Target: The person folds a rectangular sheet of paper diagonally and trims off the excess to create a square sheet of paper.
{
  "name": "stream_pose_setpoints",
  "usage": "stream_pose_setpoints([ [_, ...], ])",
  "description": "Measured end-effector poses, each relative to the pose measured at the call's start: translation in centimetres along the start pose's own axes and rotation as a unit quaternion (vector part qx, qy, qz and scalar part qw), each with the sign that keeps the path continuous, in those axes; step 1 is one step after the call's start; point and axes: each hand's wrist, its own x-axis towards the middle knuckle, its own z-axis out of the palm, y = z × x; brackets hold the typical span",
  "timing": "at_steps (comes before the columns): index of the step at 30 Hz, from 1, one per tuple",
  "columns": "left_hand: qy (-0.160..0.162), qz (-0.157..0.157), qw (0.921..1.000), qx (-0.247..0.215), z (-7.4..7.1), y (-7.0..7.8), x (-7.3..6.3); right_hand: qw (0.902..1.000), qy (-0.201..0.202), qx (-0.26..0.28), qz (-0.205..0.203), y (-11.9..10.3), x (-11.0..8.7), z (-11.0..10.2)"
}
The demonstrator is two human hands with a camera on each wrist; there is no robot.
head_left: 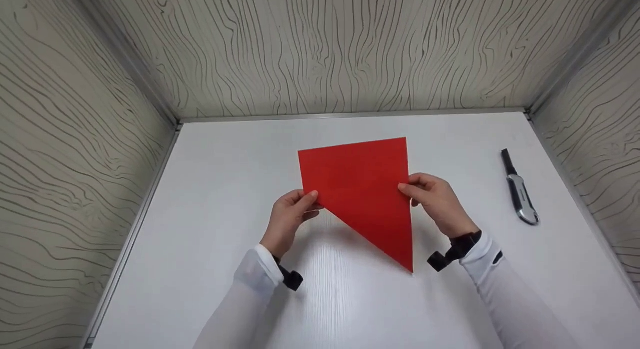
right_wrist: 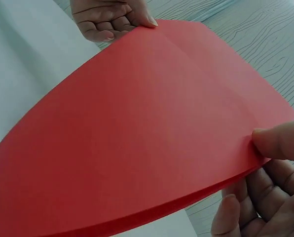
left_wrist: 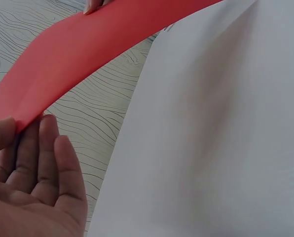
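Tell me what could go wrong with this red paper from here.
The left hand and right hand pinch the red paper only near opposite edges, so it might slip. The wrist views show it bowing between them, so it could crease in the wrong place. Near the right hand its layers look slightly parted, so they may slide out of line.

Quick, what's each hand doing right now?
Left hand: closed, pinching the red paper at its lower-left corner.
Right hand: closed, pinching the same paper by its right edge.
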Motion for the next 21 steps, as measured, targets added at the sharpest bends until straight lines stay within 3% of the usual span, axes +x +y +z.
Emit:
stream_pose_setpoints([
  [13,-0.060,-0.001,0.9982,0.010,-1.3,1.8,-0.4,0.9996,-0.022,-0.015,-0.008,-0.3,0.1,-1.4],
  [21,-0.065,-0.002,0.9978,0.016,-1.4,2.1,-0.5,0.9994,-0.022,-0.012,-0.023,0.0,-0.1,-1.7],
])
